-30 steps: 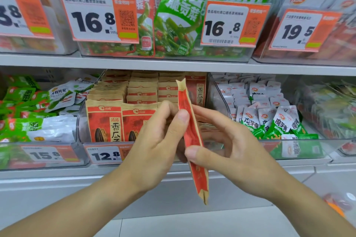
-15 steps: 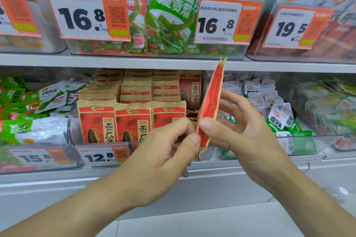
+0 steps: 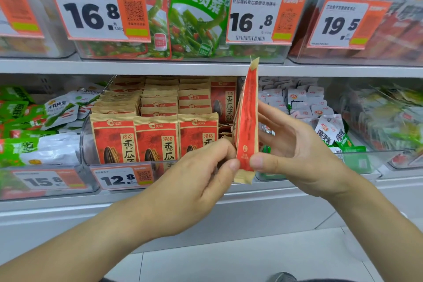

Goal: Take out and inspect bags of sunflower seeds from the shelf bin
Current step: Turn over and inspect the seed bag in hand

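From the head view, you hold one sunflower seed bag (image 3: 246,121) upright and edge-on, in front of the shelf bin (image 3: 85,142). Your left hand (image 3: 194,181) and right hand (image 3: 295,151) both pinch its lower end between thumb and fingers.

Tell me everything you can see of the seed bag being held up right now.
The seed bag is a flat red pouch with tan, paper-looking sealed ends, seen nearly edge-on and upright, slightly tilted. Small print runs down its side. The left hand and right hand pinch its lower part, in front of the bin.
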The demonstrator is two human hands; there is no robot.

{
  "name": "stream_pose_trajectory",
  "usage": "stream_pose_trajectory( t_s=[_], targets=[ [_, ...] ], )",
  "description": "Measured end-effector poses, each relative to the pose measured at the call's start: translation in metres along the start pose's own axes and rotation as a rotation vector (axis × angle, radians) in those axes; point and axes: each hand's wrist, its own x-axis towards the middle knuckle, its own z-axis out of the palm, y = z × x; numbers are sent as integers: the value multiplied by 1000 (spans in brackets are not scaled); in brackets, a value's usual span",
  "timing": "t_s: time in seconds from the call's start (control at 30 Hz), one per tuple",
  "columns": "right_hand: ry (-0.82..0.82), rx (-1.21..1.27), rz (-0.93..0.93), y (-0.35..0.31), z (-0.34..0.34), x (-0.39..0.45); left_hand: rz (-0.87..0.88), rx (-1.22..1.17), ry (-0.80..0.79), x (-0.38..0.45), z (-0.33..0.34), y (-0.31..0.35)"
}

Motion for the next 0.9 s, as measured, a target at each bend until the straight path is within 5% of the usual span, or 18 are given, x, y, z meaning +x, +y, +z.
stream_pose_trajectory(
  t_s=[0.43, 0.6, 0.9],
  targets=[
    [292, -567, 45, -5, 22, -2, -206, -380, 202, 4, 2, 2],
    [541, -316, 110, -8, 21, 1, -220, -240, 233, 6, -3, -8],
    [525, -287, 112, -10, 24, 0, -381, -226, 236, 7, -3, -12]
  ],
)
